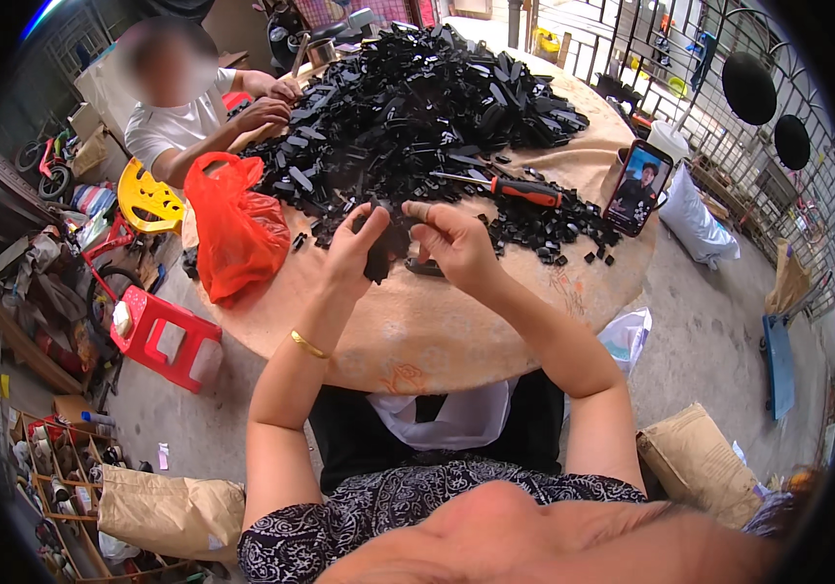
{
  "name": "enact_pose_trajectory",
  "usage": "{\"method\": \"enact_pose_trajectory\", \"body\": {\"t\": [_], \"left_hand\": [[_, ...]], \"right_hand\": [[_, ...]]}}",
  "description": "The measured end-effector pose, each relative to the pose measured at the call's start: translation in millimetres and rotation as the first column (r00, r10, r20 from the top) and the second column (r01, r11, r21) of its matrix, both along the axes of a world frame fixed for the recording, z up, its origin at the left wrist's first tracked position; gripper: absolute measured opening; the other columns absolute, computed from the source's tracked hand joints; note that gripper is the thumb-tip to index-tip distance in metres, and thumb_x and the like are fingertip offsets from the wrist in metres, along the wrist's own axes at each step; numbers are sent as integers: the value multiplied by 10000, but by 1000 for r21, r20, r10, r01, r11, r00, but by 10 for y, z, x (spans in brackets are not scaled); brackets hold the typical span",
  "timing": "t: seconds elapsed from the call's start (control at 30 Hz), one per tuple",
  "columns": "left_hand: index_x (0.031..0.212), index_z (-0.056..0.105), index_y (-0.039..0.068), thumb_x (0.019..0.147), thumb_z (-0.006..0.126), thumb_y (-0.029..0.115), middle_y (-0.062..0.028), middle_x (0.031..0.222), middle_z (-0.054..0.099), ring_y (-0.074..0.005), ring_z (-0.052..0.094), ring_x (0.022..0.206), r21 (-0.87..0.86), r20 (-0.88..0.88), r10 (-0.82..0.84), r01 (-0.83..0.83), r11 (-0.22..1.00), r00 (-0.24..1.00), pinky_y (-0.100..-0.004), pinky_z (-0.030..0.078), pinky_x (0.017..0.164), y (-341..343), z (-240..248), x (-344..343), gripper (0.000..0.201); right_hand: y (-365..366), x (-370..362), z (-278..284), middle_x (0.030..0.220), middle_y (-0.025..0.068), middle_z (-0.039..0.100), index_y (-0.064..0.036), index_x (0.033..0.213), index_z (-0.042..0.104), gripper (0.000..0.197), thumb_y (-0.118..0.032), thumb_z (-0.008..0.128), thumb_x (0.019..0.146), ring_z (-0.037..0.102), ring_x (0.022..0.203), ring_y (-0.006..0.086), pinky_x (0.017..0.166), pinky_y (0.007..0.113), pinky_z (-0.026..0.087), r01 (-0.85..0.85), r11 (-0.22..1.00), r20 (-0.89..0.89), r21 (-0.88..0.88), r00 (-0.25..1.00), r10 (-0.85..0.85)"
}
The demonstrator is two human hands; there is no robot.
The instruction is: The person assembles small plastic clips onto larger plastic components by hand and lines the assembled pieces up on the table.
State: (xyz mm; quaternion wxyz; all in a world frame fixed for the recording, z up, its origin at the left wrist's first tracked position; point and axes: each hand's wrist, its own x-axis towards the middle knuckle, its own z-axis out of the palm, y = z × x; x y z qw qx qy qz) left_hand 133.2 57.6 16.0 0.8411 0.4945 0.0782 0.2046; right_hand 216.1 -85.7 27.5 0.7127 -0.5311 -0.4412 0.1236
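Observation:
My left hand (351, 251) is closed over a black plastic piece (378, 261), which shows dark below the thumb and fingers. Close by on the right, my right hand (456, 248) has its fingers bent toward the thumb; anything between them is too small to make out. Both hands are above the near part of a round table with a tan cloth (417, 341). Just beyond them rises a big heap of black plastic pieces (427, 97). Smaller black bits (549, 222) are scattered to the right, beside a screwdriver (529, 192) with a red and black handle.
A red plastic bag (232, 234) sits at the table's left edge. On the right a phone (639, 188) stands propped up. Across the left side a co-worker (179, 127) handles pieces at the heap. A yellow chair (148, 200) and red stool (164, 331) stand left.

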Motion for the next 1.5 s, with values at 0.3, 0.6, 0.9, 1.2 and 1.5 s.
{"method": "enact_pose_trajectory", "body": {"t": [0.3,0.6,0.9,1.2,1.5], "left_hand": [[971,563,27,836,608,224,-9,798,592,-54,539,626,215,51,145,-153,965,988,-190,453,532,-188,36,39,242],[976,550,36,866,563,259,8,746,577,-38,520,611,266,-23,111,-101,959,994,-166,421,514,-188,54,-9,249],[978,549,29,859,575,224,7,783,587,-41,528,631,264,30,148,-150,953,989,-172,422,528,-193,6,13,230],[900,580,14,818,624,214,9,746,578,-42,506,622,514,-35,261,-207,832,965,-171,400,523,-178,32,18,222],[906,575,15,815,626,219,4,749,567,-47,492,635,376,-14,372,-340,862,928,-185,402,551,-137,-72,73,229]], "right_hand": [[-40,10,10,678,139,559,-9,909,607,150,-112,584,802,536,596,277,553,324,424,272,960,411,-70,885,-220],[-58,32,43,669,134,561,-12,885,600,145,-137,580,814,542,598,298,523,344,425,374,926,603,47,728,-325],[-78,-5,25,724,138,518,21,925,536,192,-113,571,792,544,620,308,541,366,450,316,949,793,-18,582,-179],[-114,51,-30,709,119,505,2,788,503,103,-50,527,702,544,597,247,529,314,459,366,925,937,-101,347,-35],[-50,-58,-103,707,150,497,18,826,481,119,-63,515,746,541,638,315,549,370,463,293,931,839,-215,543,23]]}}
